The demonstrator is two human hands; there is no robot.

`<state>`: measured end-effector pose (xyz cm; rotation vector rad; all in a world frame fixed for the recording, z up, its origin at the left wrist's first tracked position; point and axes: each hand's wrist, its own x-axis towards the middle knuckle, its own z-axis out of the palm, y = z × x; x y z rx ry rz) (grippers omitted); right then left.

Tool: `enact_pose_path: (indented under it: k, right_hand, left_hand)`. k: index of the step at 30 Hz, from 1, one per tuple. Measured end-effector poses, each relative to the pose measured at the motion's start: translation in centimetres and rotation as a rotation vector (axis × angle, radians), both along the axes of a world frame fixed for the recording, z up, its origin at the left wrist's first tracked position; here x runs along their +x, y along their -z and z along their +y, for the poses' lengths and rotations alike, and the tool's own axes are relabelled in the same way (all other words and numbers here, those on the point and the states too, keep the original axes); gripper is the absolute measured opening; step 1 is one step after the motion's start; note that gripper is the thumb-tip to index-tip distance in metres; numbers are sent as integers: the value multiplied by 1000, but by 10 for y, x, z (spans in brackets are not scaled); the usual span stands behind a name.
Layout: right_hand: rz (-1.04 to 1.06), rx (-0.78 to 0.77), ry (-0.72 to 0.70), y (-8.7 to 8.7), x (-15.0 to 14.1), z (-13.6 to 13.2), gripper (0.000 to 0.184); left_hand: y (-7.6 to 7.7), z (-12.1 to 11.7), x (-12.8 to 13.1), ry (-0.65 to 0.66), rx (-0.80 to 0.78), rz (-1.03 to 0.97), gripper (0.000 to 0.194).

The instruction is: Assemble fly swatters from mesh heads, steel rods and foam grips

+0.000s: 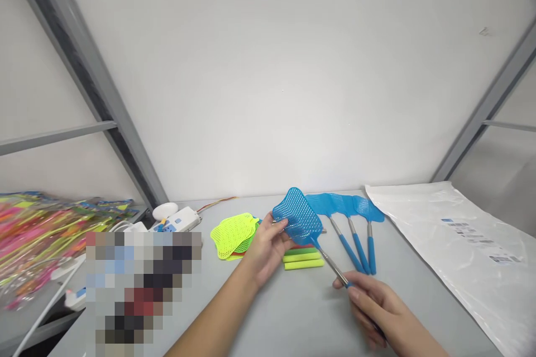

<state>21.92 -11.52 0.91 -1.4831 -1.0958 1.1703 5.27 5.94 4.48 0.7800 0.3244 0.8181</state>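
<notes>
A blue fly swatter (298, 216) with a perforated head and a metal shaft is held up above the table, tilted. My left hand (270, 245) pinches the left edge of its head between thumb and fingers. Around the handle end, below the metal shaft, my right hand (372, 304) is closed; most of the grip is hidden by the fingers. Behind lie several blue fly swatters (352, 237) side by side, handles toward me. Yellow-green handles (304, 261) rest beneath the held head. Left of my left hand is a pile of loose swatter heads (234, 233), yellow on top with green and red below.
A white plastic bag (456, 251) with a printed label covers the right of the table (301, 318). At the left stand a power strip (180, 222) and a white rounded object (165, 211). Colourful packaged items (50, 245) lie further left. One patch is pixelated.
</notes>
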Motion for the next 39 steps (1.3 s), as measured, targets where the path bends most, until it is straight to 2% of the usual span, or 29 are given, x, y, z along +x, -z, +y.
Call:
enact_pose_path:
  k: [3, 5, 6, 8, 11, 15, 18, 22, 26, 29, 32, 35, 39]
  right_hand:
    - [-449, 183, 74, -2, 5, -7, 41]
    - [-645, 307, 41, -6, 6, -10, 39]
    - [-708, 344, 23, -7, 7, -11, 40]
    - [-797, 378, 11, -6, 8, -12, 42]
    - [-886, 407, 18, -2, 10, -13, 45]
    - [-932, 410, 30, -1, 12, -14, 45]
    - [-939, 376, 54, -7, 16, -13, 43]
    - [-967, 245, 100, -15, 31, -12, 44]
    - [-1124, 93, 211, -16, 55, 2, 45]
    - [-1313, -45, 291, -14, 67, 24, 49]
    - [-1436, -173, 280, -15, 68, 49, 51]
    - [-1447, -224, 262, -15, 60, 66, 52]
    - [-1439, -276, 248, -17, 51, 71, 55]
  left_hand:
    - [-3, 7, -8, -9, -51, -61, 16]
    - [-6, 11, -11, -44, -65, -79, 7]
    - [-8, 12, -12, -67, -58, -81, 10]
    - [-11, 11, -12, -129, 6, -47, 22]
    - [-14, 8, -11, -205, 197, 79, 33]
    - [-12, 6, -12, -210, 310, 139, 40]
    - [-11, 7, -13, -228, 392, 177, 41]
    - [-9, 4, -11, -354, 621, 323, 34]
    - [-6, 1, -9, -454, 718, 422, 30]
    - [1, 3, -8, -444, 741, 449, 35]
    - [9, 5, -7, -409, 801, 497, 37]
    - [14, 5, -7, -370, 933, 555, 35]
    - [14, 2, -5, -301, 1151, 595, 33]
